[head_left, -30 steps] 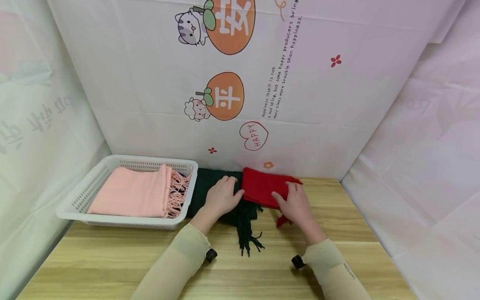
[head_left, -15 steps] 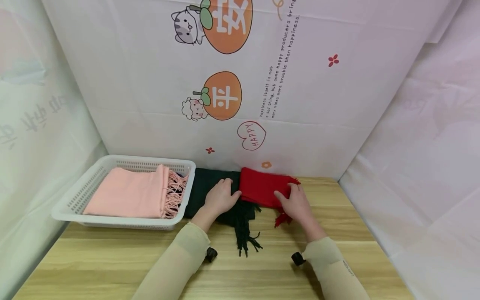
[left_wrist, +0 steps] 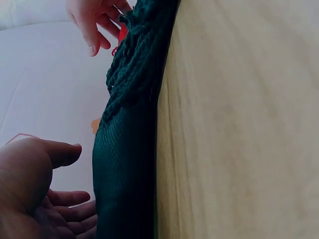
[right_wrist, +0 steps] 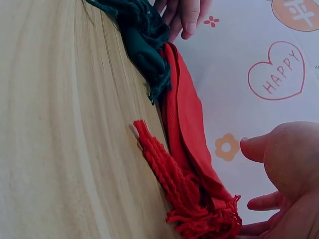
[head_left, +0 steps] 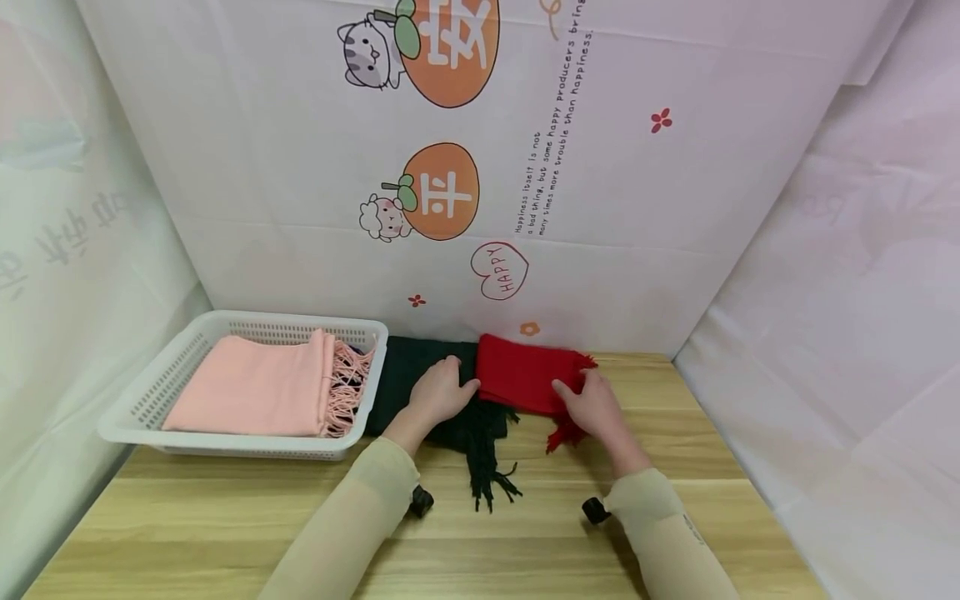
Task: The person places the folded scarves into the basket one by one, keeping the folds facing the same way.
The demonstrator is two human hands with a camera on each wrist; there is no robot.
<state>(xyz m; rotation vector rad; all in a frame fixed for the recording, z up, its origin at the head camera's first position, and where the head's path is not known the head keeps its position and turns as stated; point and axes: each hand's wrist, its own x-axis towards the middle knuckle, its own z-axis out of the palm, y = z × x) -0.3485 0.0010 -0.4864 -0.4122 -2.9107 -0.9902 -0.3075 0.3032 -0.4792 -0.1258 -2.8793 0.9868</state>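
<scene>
My left hand (head_left: 435, 395) lies over a folded dark green scarf (head_left: 395, 377), its fingers loosely bent and the thumb apart. In the left wrist view, the thumb and fingers show beside the thick green fold (left_wrist: 125, 169), with nothing between them. A folded red scarf (head_left: 517, 377) lies to the right, its left end against the green one. At the fringed right end of the red scarf is my right hand (head_left: 597, 410), fingers spread and relaxed. The right wrist view shows its fingertips right at the red fringe (right_wrist: 199, 219), the thumb well away.
A white plastic basket (head_left: 247, 448) stands on the left, holding a folded pink scarf (head_left: 251, 385) with a fringe and something dark beneath. The printed white backdrop (head_left: 600, 292) rises behind the scarves. Green tassels (head_left: 486, 471) hang forward onto the wooden table (head_left: 525, 550).
My right hand has slid slightly right along the red scarf toward its fringed end. My left hand stays over the green scarf. The head view has shifted a little.
</scene>
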